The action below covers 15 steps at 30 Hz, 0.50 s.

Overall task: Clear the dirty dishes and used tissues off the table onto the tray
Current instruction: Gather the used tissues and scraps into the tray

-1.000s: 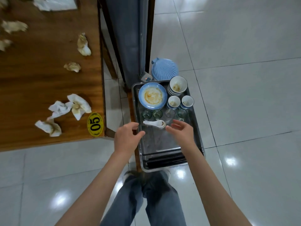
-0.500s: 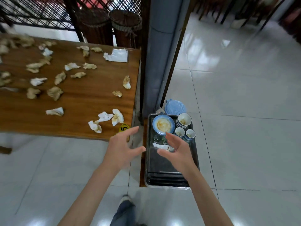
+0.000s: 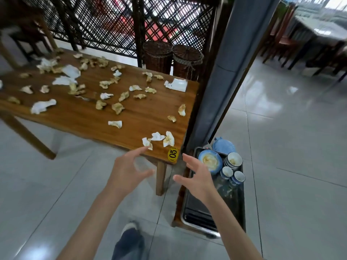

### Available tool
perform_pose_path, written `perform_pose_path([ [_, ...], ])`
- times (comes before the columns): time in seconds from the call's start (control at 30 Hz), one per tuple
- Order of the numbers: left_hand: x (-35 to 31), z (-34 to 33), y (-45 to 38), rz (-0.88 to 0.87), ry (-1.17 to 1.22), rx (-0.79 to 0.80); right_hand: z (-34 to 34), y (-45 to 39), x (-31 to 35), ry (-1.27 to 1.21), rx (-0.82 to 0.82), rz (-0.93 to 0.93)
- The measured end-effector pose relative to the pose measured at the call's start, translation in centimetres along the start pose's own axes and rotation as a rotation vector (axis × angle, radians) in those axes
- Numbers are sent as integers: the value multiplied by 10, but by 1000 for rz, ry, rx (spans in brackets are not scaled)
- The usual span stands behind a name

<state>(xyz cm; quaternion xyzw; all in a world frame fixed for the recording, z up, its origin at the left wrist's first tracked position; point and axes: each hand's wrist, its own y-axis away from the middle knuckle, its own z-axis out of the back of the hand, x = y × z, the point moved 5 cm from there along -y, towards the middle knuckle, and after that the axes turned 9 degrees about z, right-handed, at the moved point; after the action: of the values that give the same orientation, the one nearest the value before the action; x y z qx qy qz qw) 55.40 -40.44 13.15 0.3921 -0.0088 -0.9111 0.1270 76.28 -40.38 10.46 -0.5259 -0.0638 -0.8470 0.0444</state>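
Note:
Several crumpled, stained tissues [image 3: 118, 108] lie scattered across the wooden table [image 3: 84, 117]. A small cluster of tissues [image 3: 158, 139] sits at its near right corner by a yellow "05" tag [image 3: 173, 154]. The metal tray [image 3: 197, 212] stands low at the right, holding a blue plate [image 3: 210, 160], stacked bowls [image 3: 233, 160], two small cups [image 3: 232, 174] and glasses. My left hand [image 3: 127, 170] hovers empty with spread fingers, its fingertip just below the corner tissues. My right hand [image 3: 197, 177] is also empty and spread, over the tray's left edge.
A grey pillar [image 3: 223, 72] rises between table and tray. A blue ribbed lid [image 3: 224, 146] lies behind the tray. Two wicker baskets [image 3: 172, 59] and a dark lattice screen [image 3: 112, 25] stand behind the table. Chairs [image 3: 287, 40] stand far right. The floor is glossy tile.
My view has lifted from the tray toward the table. Both hands have left the tray and moved up and left toward the table's near corner, fingers spreading wider.

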Motion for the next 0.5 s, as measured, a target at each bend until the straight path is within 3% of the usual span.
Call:
perform_pose_path([
  [0.2, 32, 19, -57, 23, 2, 55, -46, -52, 5, 75, 43, -25],
  [0.5, 68, 4, -186, -70, -166, 297, -90, -139, -19, 174, -45, -152],
])
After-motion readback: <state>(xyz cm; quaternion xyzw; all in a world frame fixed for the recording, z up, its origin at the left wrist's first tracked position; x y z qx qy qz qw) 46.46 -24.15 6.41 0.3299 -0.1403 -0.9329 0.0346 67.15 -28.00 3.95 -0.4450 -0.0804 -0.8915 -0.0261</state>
